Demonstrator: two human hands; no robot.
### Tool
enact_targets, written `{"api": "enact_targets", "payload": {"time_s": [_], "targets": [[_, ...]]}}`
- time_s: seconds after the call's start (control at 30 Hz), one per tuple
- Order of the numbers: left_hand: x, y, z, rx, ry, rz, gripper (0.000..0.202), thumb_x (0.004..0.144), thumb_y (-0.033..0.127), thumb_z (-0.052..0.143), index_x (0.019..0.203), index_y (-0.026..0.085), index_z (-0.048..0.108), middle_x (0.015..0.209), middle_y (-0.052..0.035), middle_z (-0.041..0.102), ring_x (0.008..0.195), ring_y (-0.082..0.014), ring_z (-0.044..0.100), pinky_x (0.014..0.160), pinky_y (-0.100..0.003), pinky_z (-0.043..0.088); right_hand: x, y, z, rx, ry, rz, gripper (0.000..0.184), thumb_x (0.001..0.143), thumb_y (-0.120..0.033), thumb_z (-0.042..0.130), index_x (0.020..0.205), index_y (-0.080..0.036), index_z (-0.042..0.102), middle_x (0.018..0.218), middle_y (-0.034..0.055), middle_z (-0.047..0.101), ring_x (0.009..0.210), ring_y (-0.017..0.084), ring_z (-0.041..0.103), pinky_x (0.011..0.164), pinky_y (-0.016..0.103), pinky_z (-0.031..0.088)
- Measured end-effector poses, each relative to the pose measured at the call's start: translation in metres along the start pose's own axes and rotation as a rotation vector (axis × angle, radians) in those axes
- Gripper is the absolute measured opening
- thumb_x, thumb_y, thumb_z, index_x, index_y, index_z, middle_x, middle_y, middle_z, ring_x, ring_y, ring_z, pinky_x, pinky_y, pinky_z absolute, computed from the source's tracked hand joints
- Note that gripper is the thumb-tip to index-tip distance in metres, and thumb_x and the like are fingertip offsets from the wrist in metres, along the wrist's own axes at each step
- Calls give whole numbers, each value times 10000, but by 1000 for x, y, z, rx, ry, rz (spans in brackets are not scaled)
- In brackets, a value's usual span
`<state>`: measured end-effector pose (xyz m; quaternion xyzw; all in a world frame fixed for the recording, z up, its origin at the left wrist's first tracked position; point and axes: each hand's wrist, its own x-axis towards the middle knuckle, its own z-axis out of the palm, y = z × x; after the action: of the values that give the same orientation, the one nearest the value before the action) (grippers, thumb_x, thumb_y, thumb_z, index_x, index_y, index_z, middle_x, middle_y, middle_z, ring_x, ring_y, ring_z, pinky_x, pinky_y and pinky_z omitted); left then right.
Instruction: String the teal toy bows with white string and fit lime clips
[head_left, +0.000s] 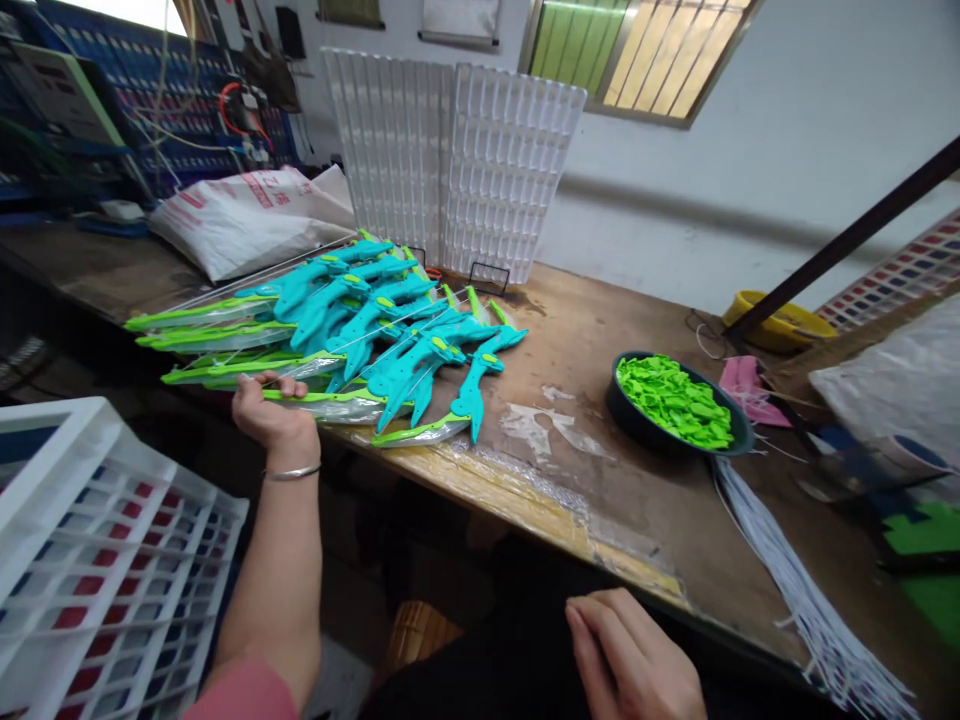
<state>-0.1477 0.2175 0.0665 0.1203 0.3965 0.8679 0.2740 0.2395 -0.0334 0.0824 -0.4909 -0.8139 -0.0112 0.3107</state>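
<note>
A pile of teal and lime-green plastic toy bows (360,330) lies fanned out on the wooden workbench (600,330). My left hand (271,412) reaches to the near edge of the pile, fingers curled over the green limb of one bow (322,398). Low in the view, my right hand (634,660) rests by my lap in front of the bench edge, fingers together and slightly curled, holding nothing visible. A dark bowl (637,425) full of small bright green plastic parts (675,400) stands to the right of the pile.
A bundle of white strings (795,580) hangs over the bench's front edge. White gridded trays (457,160) lean on the back wall; a white crate (97,560) stands at my lower left. A white sack (247,215), yellow bowl (780,325) and pink item (746,385) also sit here.
</note>
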Motion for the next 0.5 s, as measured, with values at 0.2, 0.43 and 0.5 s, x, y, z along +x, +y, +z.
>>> {"api": "enact_targets", "payload": {"time_s": [0.2,0.43,0.5], "targets": [[11,-21,-4,309,79,132,281,971,29,212,767,189,318,785,69,407,640,-53,468,636,-357,305,-10,4,5,-16,0,21,123,1015,-109,510,979,-196,590,802,33,603,698,151,612,672,274,494],[0,56,0,738,90,436,406,656,-92,606,851,197,399,1181,-86,487,1335,-259,408,1195,-423,193,-21,11,22,-31,-22,54,223,1052,-162,443,878,-219,570,750,6,582,642,150,589,623,280,442],[-10,92,9,818,57,459,381,657,-83,675,921,135,509,1351,-132,477,1418,-304,352,1230,-484,181,-27,14,28,-54,-107,76,253,1044,-158,450,827,-222,563,743,5,587,641,157,590,616,288,434]]}}
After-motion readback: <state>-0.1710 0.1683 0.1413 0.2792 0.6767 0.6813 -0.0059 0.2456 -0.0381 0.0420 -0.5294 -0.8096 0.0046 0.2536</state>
